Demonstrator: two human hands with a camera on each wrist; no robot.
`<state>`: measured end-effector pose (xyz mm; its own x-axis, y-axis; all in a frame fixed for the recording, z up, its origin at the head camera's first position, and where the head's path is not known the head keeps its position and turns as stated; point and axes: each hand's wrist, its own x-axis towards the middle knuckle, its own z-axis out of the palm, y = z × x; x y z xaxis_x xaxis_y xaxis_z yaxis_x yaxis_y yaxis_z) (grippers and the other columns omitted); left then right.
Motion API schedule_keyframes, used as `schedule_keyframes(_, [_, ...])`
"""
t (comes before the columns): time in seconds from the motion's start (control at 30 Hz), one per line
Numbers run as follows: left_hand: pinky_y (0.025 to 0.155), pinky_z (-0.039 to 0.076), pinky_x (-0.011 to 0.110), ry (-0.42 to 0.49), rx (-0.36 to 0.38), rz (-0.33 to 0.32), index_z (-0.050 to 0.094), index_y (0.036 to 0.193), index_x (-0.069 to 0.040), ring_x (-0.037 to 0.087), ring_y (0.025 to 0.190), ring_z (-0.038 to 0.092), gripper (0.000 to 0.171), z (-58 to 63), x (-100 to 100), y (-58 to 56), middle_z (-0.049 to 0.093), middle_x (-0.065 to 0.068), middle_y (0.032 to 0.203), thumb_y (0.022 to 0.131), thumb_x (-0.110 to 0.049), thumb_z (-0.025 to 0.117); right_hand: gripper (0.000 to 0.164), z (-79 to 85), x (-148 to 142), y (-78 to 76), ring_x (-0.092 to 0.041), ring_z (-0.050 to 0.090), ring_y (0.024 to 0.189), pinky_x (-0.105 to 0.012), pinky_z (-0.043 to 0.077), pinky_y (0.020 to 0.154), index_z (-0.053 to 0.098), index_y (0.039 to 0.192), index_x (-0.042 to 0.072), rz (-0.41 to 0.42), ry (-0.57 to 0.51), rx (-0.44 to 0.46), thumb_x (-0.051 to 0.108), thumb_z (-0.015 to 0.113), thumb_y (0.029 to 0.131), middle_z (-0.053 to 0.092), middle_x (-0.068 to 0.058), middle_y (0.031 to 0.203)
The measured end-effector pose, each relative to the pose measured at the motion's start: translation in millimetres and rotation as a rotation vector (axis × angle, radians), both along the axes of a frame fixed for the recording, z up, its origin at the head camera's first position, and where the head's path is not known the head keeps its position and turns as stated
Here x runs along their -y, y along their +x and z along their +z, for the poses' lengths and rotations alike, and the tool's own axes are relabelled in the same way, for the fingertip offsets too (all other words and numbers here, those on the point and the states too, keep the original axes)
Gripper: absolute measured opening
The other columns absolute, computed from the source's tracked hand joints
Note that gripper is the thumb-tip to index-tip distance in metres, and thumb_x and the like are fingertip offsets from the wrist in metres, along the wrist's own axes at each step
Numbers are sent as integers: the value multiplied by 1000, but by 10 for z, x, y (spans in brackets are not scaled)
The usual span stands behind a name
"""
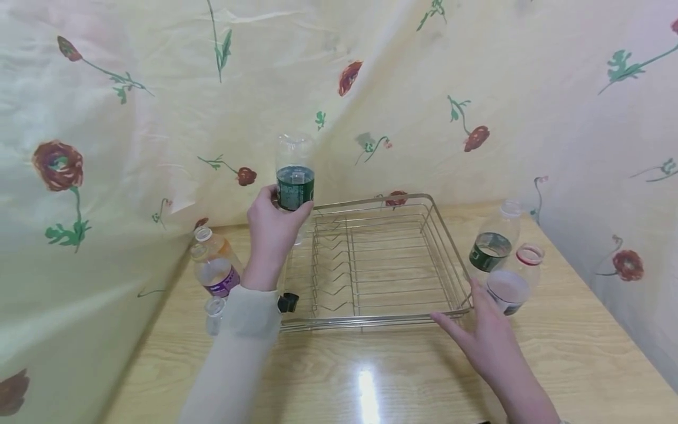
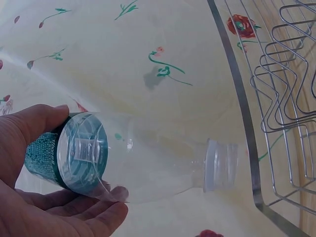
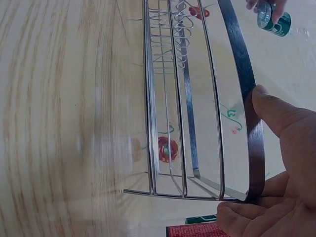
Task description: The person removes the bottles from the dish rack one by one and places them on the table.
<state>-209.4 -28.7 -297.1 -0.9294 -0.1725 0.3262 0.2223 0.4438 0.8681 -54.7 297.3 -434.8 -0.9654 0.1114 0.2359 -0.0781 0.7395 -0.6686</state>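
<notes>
My left hand (image 1: 275, 227) grips a clear plastic bottle (image 1: 294, 154) with a green label, thumb and fingers wrapped about the label. The bottle is upside down, its neck pointing down over the left back of a metal wire dish rack (image 1: 392, 318). In the left wrist view the bottle's open-threaded neck (image 2: 222, 165) lies apart from the rack's rim (image 2: 244, 106). At the rack's near right corner my right hand (image 1: 489, 333) holds the frame, the thumb on the top rim and the fingers around the corner, as the right wrist view shows.
Right of the rack stand a green-labelled bottle (image 1: 491, 244) and a bottle with a red-ringed neck (image 1: 521, 277). At left stand a purple-labelled bottle (image 1: 214, 274), an orange-tinted bottle (image 1: 219, 241) and a small clear bottle (image 1: 214, 318). A black piece (image 1: 288, 302) sits at the rack's left. Flowered cloth (image 1: 318, 70) hangs behind.
</notes>
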Motion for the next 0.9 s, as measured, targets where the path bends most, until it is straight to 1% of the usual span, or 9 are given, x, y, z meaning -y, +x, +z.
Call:
schedule_keyframes(0.13, [88, 56, 39, -16, -20, -12, 57, 129, 3, 24, 99, 63, 62, -29, 14, 24, 65, 14, 117, 83, -25, 87, 108, 0, -3, -3, -58, 25, 139, -73, 25, 108, 15, 157, -10, -3, 6, 11, 50, 75, 91, 23, -38, 156])
schedule_keyframes(0.33, [87, 56, 39, -58, -29, -37, 56, 130, 3, 24, 98, 63, 62, -54, 21, 68, 65, 13, 117, 83, -26, 86, 108, -3, -5, -4, -58, 24, 140, -73, 25, 108, 13, 158, -9, -2, 4, 18, 50, 74, 91, 22, -38, 157])
schedule_keyframes(0.67, [88, 54, 42, -119, -61, -40, 58, 131, 4, 26, 98, 61, 64, -61, 17, 163, 66, 14, 115, 80, -23, 88, 108, 18, 7, 5, -57, 24, 140, -72, 26, 108, 15, 158, -9, -11, 9, 12, 51, 75, 91, 23, -37, 157])
schedule_keyframes(0.77, [87, 54, 42, -136, -79, -51, 58, 129, 4, 26, 98, 62, 64, -77, 13, 187, 67, 13, 113, 79, -21, 89, 108, 31, 14, 16, -56, 23, 142, -72, 24, 109, 14, 158, -8, -10, 1, 4, 50, 75, 91, 21, -36, 158])
schedule_keyframes(0.87, [87, 54, 42, -170, -115, -71, 59, 128, 5, 26, 98, 62, 62, -95, 4, 204, 68, 13, 111, 79, -19, 89, 109, 55, 21, 27, -56, 23, 141, -72, 24, 109, 12, 158, -8, -11, -3, 1, 50, 74, 91, 19, -36, 159])
schedule_keyframes(0.9, [87, 55, 42, -180, -130, -80, 60, 127, 6, 27, 98, 62, 61, -99, 0, 211, 68, 13, 110, 79, -18, 89, 109, 66, 23, 31, -57, 25, 140, -72, 25, 109, 12, 158, -8, -12, -5, 4, 51, 74, 91, 18, -36, 159])
